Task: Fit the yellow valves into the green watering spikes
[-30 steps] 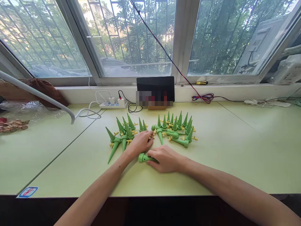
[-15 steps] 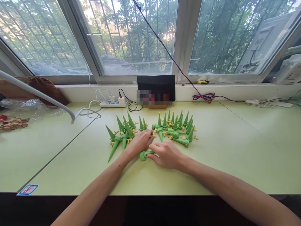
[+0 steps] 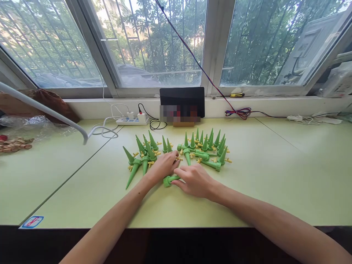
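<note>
My right hand (image 3: pixel 195 180) is closed around a green plant watering spike (image 3: pixel 167 181), which lies slanted low over the table with its ribbed cap towards the left. My left hand (image 3: pixel 165 163) is just beyond it, fingers bent and pinched at a small yellow valve (image 3: pixel 178 158); the fingertips are partly hidden. To the left stands a group of green spikes (image 3: pixel 150 151) with yellow valves, one of them lying tip towards me (image 3: pixel 133 175). A larger group of spikes (image 3: pixel 205 143) stands to the right, and several lie on their sides, such as the spike (image 3: pixel 211 165) near my right hand.
A dark tablet (image 3: pixel 182 96) leans on a small stand at the back. Left of it is a power strip (image 3: pixel 132 120) with cables. A white curved bar (image 3: pixel 44 108) crosses the left side. Bundled wire (image 3: pixel 242 114) and a yellow cutter (image 3: pixel 237 95) are at the back right.
The spike in my right hand has turned slightly, and the hole in its side no longer shows. My left hand has hardly moved.
</note>
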`<action>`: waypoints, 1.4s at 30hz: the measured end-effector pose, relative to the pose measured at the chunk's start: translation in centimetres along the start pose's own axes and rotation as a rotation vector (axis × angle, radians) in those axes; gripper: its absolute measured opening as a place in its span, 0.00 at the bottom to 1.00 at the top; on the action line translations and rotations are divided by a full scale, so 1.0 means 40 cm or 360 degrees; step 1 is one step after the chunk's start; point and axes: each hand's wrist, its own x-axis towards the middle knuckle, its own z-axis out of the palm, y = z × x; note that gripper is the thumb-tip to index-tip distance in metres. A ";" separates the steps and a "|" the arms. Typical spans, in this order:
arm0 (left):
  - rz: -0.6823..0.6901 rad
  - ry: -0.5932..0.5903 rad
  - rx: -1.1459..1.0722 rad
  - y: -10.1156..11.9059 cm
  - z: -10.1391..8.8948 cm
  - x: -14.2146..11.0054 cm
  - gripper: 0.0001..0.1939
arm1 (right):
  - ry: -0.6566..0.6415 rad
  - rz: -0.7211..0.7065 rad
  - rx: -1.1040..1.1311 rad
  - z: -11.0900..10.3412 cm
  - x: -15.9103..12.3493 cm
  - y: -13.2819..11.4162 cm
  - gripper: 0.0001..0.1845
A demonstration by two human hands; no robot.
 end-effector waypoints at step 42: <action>0.0006 0.0325 -0.0860 -0.023 -0.106 -0.023 0.18 | 0.0294 0.0492 0.0415 0.030 0.006 0.019 0.15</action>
